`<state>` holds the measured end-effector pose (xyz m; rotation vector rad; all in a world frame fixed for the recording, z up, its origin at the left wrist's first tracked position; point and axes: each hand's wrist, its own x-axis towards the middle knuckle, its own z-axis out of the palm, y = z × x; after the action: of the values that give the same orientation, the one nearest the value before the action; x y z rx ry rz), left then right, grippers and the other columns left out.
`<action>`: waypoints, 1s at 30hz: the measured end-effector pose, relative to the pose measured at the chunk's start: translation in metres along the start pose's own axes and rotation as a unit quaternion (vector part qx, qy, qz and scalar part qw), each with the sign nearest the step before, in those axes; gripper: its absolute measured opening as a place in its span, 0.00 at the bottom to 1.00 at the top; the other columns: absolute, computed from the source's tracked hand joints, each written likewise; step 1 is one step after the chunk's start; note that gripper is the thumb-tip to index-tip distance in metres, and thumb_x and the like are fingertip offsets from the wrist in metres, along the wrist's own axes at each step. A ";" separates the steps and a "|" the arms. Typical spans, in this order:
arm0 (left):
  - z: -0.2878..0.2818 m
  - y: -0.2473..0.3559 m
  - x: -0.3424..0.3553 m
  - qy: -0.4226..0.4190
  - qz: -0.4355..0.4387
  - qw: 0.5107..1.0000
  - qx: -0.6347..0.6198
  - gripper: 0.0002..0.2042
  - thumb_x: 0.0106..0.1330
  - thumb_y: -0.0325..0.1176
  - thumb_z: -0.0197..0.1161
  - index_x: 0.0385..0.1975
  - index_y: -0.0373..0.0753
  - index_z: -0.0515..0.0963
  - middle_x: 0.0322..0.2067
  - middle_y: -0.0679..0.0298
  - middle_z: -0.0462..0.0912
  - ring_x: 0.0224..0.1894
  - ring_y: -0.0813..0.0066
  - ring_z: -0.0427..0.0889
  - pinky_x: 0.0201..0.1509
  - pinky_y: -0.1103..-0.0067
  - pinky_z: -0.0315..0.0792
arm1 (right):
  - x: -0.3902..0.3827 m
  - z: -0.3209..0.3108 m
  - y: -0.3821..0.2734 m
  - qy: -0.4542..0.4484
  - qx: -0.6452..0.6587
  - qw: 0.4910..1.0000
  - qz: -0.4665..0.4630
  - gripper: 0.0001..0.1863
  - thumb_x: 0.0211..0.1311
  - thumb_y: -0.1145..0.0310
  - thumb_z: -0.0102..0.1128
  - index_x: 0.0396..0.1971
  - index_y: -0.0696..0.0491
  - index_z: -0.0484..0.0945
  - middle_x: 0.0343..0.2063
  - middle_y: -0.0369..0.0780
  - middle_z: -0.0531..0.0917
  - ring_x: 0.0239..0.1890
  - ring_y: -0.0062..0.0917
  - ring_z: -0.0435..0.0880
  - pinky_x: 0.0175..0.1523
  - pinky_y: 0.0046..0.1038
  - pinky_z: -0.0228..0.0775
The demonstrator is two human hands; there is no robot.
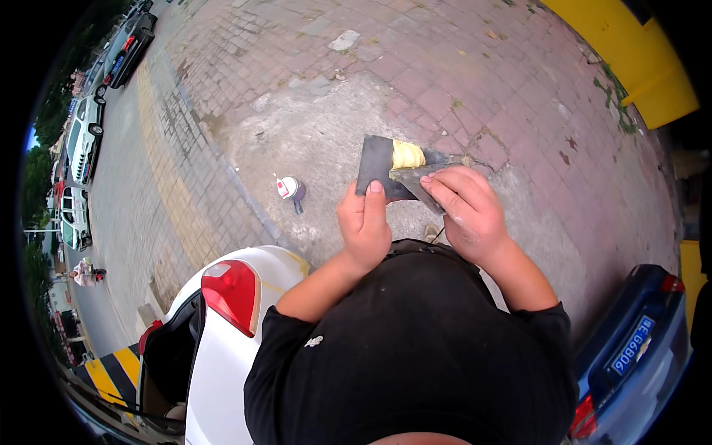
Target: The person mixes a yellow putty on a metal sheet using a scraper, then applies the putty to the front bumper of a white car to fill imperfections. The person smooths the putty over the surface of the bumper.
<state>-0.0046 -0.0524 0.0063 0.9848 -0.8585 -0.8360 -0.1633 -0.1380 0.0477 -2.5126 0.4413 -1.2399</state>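
My left hand (363, 228) grips the lower edge of a dark flat mixing plate (375, 159), its thumb lying on top. A thick lump of pale yellow paste (408, 155) sits on the plate's right part. In my right hand (472, 213) is a dark flat spreader (420, 187), pinched between thumb and fingers. Its edge lies against the plate just below the paste, with a little yellow on it. Both tools are in front of my body, above the pavement.
On the ground to the left stands a small white-topped container (288, 187). A white car (222, 386) with a red tail light (231, 295) and opened rear is close at my left. A blue car (630, 356) stands at lower right, and a yellow structure (630, 52) at upper right.
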 end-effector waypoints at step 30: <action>-0.048 0.011 -0.043 0.156 0.025 0.978 0.134 0.15 0.75 0.33 0.45 0.53 0.31 0.71 0.31 0.61 0.79 0.34 0.79 0.75 0.41 0.78 0.71 | 0.025 0.060 -0.026 -0.098 0.093 0.987 -0.081 0.21 0.46 0.89 0.52 0.44 0.64 0.77 0.37 0.48 0.79 0.40 0.42 0.78 0.48 0.37 0.71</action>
<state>0.0219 0.0056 -0.0073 1.2869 -0.7307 -0.5111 -0.0971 -0.1164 0.0413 -2.5150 0.0702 -1.0202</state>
